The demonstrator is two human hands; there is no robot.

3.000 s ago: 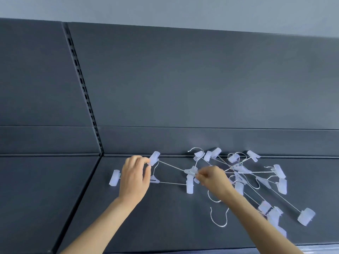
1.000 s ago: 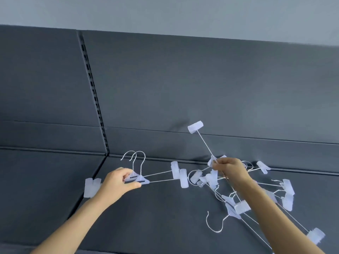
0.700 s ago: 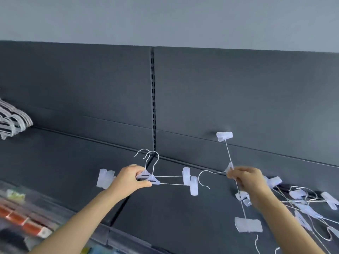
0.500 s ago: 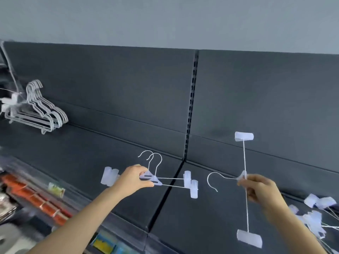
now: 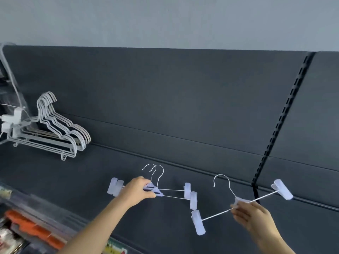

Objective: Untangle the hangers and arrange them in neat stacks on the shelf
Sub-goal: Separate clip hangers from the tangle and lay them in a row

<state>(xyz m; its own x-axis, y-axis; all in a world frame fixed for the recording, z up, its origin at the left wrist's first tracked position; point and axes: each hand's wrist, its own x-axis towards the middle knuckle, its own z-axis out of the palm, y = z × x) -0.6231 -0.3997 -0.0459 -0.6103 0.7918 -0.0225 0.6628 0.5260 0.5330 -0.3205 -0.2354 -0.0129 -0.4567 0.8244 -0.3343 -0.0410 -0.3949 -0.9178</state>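
My left hand grips two white clip hangers together at their middle, hooks up, above the dark shelf. My right hand pinches a third clip hanger at its centre, and it tilts up to the right, with one clip low at the left and the other high at the right. A neat stack of white wire hangers lies on the shelf at the far left. The tangled pile is out of view.
A slotted black upright divides the dark back panel at the right. Lower shelves with orange packets show at the bottom left. White clips and clear plastic sit at the left edge beside the stacked hangers.
The view swung left, so the tangled pile left the frame and the stacked wire hangers appeared. My right hand turned its single hanger from upright to near level and carried it leftward.
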